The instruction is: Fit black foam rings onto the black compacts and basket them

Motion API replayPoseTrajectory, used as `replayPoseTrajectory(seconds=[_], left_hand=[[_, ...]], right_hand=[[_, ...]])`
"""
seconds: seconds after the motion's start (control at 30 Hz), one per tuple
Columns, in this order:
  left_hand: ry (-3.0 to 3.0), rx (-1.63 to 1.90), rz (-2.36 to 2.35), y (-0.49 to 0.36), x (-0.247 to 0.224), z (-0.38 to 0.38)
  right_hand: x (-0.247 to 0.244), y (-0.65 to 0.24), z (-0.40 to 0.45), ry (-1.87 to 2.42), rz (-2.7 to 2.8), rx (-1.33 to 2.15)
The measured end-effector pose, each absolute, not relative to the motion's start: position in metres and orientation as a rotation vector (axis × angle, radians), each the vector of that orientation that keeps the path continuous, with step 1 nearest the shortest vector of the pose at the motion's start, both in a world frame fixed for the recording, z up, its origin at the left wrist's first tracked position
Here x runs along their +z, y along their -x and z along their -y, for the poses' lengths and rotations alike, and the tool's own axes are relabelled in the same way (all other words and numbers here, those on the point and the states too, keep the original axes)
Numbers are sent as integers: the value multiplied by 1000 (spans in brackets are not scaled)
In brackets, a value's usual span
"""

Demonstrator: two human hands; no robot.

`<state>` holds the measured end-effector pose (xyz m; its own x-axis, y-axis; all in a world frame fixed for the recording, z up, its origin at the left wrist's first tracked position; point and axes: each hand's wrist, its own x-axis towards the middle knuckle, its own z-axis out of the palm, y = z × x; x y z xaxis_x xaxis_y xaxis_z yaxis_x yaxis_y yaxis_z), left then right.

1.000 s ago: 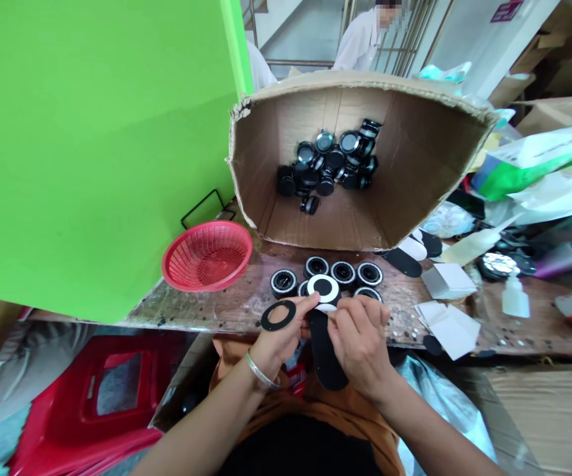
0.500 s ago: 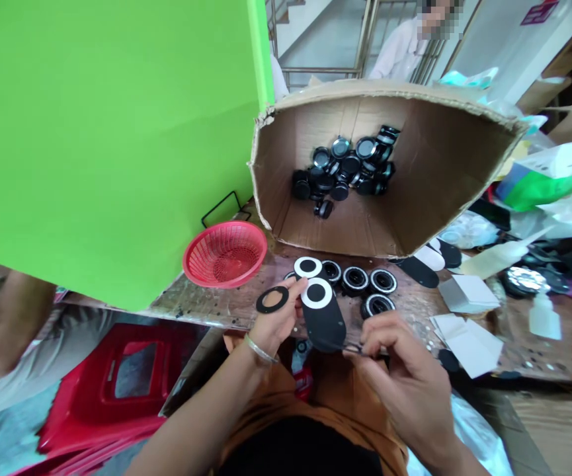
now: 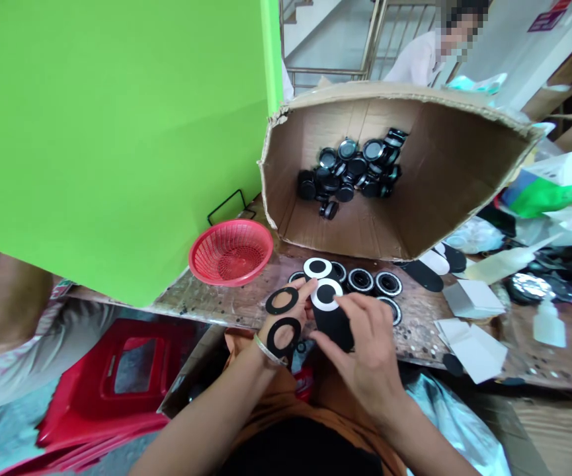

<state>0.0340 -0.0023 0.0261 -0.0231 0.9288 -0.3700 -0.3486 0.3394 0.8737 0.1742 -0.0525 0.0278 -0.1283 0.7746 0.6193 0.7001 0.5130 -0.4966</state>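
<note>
Here's the left hand (image 3: 295, 313), thumb and fingers pinching a black strip (image 3: 334, 328) just above the near edge of the bench (image 3: 239, 307), a white ring (image 3: 317, 295) at its upper end! Two black rings (image 3: 271, 337) lie over that hand and its wrist. In from the other side, the right hand (image 3: 369, 337), thumb and fingers spread about the strip; whether they touch it, I can't tell. Just beyond, round black parts (image 3: 360, 280) cluster before a cardboard box (image 3: 439, 185), with a red basket (image 3: 199, 266) off left.
</note>
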Motion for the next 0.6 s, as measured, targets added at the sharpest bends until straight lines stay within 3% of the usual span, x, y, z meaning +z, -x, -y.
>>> replayPoseTrajectory(seconds=[0.17, 0.23, 0.37, 0.6], left_hand=[[-582, 1132, -975, -42, 26, -3], [-622, 1082, -856, -41, 28, 3], [-767, 927, -765, -36, 32, 15], [-850, 993, -884, -39, 38, 15]], right_hand=[[19, -193, 37, 1329, 1560, 927], [18, -193, 33, 1266, 1388, 1082], [21, -193, 30, 1220, 1290, 1097], [31, -208, 27, 1377, 1637, 752]])
